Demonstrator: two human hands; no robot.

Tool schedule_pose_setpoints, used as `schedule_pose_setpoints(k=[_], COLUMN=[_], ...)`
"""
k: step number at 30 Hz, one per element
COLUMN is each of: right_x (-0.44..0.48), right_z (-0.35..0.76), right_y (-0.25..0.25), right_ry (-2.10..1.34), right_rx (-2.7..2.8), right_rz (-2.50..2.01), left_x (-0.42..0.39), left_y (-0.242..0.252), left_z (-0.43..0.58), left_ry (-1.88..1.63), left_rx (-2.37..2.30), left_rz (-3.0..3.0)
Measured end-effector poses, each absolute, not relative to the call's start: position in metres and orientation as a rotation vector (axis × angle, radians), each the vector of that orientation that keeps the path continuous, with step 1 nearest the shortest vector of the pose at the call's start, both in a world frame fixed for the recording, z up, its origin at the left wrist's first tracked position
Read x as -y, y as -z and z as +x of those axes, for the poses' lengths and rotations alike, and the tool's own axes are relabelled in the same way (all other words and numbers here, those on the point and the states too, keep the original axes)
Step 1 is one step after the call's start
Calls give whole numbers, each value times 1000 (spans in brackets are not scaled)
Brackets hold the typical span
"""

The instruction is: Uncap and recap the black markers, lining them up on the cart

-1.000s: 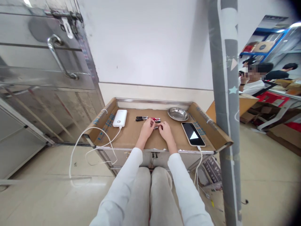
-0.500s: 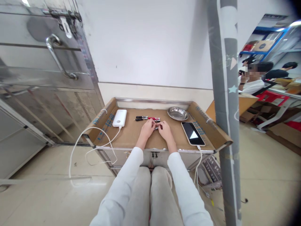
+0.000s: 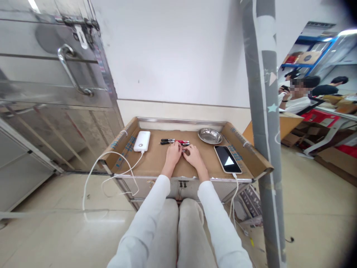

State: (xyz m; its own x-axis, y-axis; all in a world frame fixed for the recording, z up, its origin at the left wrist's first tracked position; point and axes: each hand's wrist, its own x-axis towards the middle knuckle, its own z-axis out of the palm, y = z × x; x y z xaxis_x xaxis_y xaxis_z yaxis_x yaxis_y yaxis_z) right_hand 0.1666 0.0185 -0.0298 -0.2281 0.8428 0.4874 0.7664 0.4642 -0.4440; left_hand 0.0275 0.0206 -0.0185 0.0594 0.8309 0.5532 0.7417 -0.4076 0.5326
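Note:
My left hand [image 3: 173,154] and my right hand [image 3: 193,155] rest close together on the cardboard-lined table [image 3: 156,160], fingers curled and pinched around a small dark part [image 3: 183,150] held between them. Just beyond my fingertips lies a short row of black and red pens [image 3: 174,142]. What exactly the small part is I cannot make out.
A white power bank [image 3: 142,141] with a looping white cable [image 3: 106,175] lies at the left. A metal bowl [image 3: 210,136] and a phone [image 3: 228,159] on a cable sit at the right. A grey padded pole [image 3: 263,123] stands right; a steel door [image 3: 52,85] left. People sit far right.
My hands have drawn slightly closer together and a little toward the pens. The camera view shifted a bit.

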Motion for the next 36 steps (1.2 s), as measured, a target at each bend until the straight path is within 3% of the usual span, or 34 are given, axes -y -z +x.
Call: schedule_pose_setpoints(k=[14,24,36], right_x=[-22,-17,-6], right_z=[171,168,168], right_y=[40,32,17], right_ry=[-69,-126,-130], right_rx=[1873,1798,1582], right_rz=[-1354,-1345,-1455], left_x=[-21,-25,-21], left_y=[28,29,24], left_z=[28,23,22], left_ry=[-1449,-1508,-1396], left_rx=[-1825,-1603,-1662], left_rz=[2080,1949,1970])
